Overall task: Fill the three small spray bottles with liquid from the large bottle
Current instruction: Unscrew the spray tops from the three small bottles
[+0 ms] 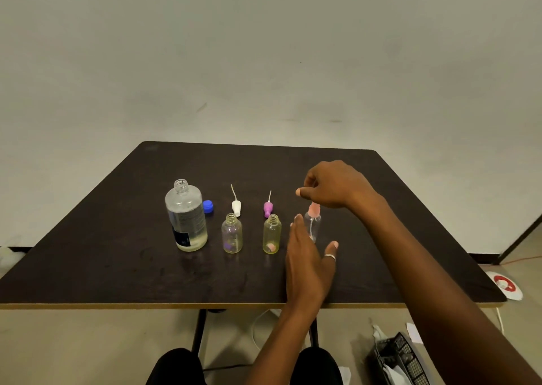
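The large clear bottle [186, 217] stands uncapped at the left of the table, and its blue cap [208, 207] lies behind it. Two small bottles [232, 235] [272, 235] stand open. A white spray head [236, 207] and a purple spray head [267, 208] lie behind them. The third small bottle [313, 223] carries a pink spray head [314, 209]. My right hand [334, 185] hovers just over that head, fingers loosely curled and thumb sticking out, gripping nothing. My left hand [308, 255] is open beside the third bottle, which stands between fingers and thumb.
The dark table [117, 261] has a pale front edge close to my knees. On the floor at the right are a black mesh basket [401, 361], scraps of paper and a white-and-red disc [506, 286].
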`<action>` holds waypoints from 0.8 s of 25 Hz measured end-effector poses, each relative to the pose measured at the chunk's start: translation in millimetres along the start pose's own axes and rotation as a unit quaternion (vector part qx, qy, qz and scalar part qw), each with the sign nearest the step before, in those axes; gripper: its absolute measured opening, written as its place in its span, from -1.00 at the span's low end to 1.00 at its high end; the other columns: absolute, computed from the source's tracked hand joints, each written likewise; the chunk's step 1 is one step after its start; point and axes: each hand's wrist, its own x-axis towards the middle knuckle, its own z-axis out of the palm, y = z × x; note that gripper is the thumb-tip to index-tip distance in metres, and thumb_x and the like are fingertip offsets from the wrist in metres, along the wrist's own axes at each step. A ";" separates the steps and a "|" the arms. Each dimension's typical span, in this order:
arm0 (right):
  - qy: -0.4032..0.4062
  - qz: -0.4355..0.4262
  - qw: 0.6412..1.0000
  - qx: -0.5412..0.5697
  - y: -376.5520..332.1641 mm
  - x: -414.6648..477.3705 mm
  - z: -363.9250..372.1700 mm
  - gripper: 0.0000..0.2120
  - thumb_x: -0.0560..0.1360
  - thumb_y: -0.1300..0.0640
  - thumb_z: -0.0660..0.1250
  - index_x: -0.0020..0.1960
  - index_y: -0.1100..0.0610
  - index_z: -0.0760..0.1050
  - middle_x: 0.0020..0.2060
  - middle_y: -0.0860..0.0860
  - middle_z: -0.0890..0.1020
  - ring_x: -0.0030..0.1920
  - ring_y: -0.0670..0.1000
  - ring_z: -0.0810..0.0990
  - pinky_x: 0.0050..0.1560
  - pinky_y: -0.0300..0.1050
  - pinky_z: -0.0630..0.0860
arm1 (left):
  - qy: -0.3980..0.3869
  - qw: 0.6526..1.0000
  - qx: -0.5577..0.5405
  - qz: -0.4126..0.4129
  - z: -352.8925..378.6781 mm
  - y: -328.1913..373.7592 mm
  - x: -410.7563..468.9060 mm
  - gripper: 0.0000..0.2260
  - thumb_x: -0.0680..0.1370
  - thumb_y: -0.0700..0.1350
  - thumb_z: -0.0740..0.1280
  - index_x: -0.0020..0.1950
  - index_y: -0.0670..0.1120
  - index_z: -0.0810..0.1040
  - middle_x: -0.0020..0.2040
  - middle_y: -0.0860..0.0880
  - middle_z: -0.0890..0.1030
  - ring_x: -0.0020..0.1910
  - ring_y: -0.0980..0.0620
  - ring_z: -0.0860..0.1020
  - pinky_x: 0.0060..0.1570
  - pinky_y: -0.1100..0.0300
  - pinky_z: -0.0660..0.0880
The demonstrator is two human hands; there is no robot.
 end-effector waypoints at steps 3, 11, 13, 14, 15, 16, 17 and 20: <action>0.009 0.004 1.000 0.014 7.3 -4.9 6.7 -0.68 0.48 -0.21 0.32 -0.08 0.04 0.61 -0.23 -0.05 0.65 -0.24 -0.06 0.61 -0.10 -0.01 0.63 | -0.011 0.999 -0.005 -0.050 6.8 -3.6 19.1 -0.19 0.54 0.02 0.42 0.62 -0.08 0.00 0.62 -0.03 0.12 0.58 0.01 0.13 0.51 0.15 0.15; -0.003 0.005 1.000 0.026 17.7 -16.1 5.0 -0.68 0.47 -0.18 0.37 -0.11 0.09 0.60 -0.23 -0.02 0.65 -0.24 -0.05 0.61 -0.10 -0.05 0.62 | 0.028 1.000 -0.006 -0.001 12.6 -17.4 31.7 -0.73 0.50 -0.13 0.47 0.17 -0.02 0.53 0.04 0.03 0.63 0.02 0.06 0.61 0.00 0.21 0.56; -0.017 0.005 1.000 0.025 17.6 -21.8 6.5 -0.69 0.47 -0.17 0.38 -0.14 0.09 0.60 -0.26 -0.02 0.65 -0.25 -0.05 0.61 -0.13 -0.09 0.61 | 0.024 0.999 -0.033 0.013 11.9 -22.8 23.3 -0.72 0.49 -0.13 0.48 0.15 0.04 0.53 0.01 0.08 0.64 -0.03 0.13 0.62 -0.02 0.17 0.60; -0.028 0.003 0.999 0.024 17.6 -24.7 7.8 -0.69 0.47 -0.16 0.38 -0.16 0.10 0.60 -0.28 -0.02 0.65 -0.26 -0.05 0.61 -0.15 -0.12 0.60 | 0.024 0.999 -0.039 0.024 11.2 -24.7 19.5 -0.71 0.48 -0.13 0.49 0.15 0.07 0.53 0.00 0.11 0.64 -0.04 0.16 0.61 -0.03 0.17 0.60; -0.038 0.002 0.999 0.022 17.4 -27.7 9.2 -0.69 0.47 -0.15 0.38 -0.19 0.10 0.60 -0.29 -0.01 0.65 -0.28 -0.05 0.62 -0.18 -0.14 0.59 | 0.025 0.998 -0.039 0.035 10.7 -26.8 16.8 -0.71 0.48 -0.12 0.49 0.15 0.09 0.54 0.00 0.12 0.64 -0.05 0.19 0.61 -0.04 0.19 0.60; -0.044 -0.001 0.999 0.018 16.7 -29.8 10.9 -0.69 0.47 -0.15 0.38 -0.21 0.11 0.61 -0.31 -0.01 0.65 -0.29 -0.05 0.62 -0.20 -0.14 0.59 | 0.026 0.998 -0.035 0.046 9.6 -28.6 15.3 -0.70 0.48 -0.11 0.49 0.15 0.10 0.54 0.01 0.13 0.65 -0.04 0.20 0.61 -0.04 0.21 0.59; -0.045 -0.001 0.999 0.013 16.2 -31.6 12.7 -0.68 0.46 -0.15 0.39 -0.22 0.11 0.61 -0.33 -0.01 0.65 -0.31 -0.05 0.62 -0.21 -0.13 0.60 | 0.026 0.998 -0.029 0.053 8.9 -30.1 14.7 -0.70 0.48 -0.10 0.49 0.17 0.09 0.54 0.02 0.12 0.65 -0.03 0.21 0.61 -0.03 0.23 0.59; -0.028 0.008 1.000 -0.003 14.3 -33.9 17.2 -0.64 0.44 -0.18 0.39 -0.25 0.13 0.59 -0.38 0.00 0.62 -0.34 -0.03 0.61 -0.22 -0.08 0.62 | 0.021 0.998 -0.009 0.055 8.0 -32.1 14.8 -0.71 0.49 -0.09 0.49 0.17 0.05 0.53 0.05 0.09 0.66 0.00 0.19 0.61 -0.02 0.25 0.59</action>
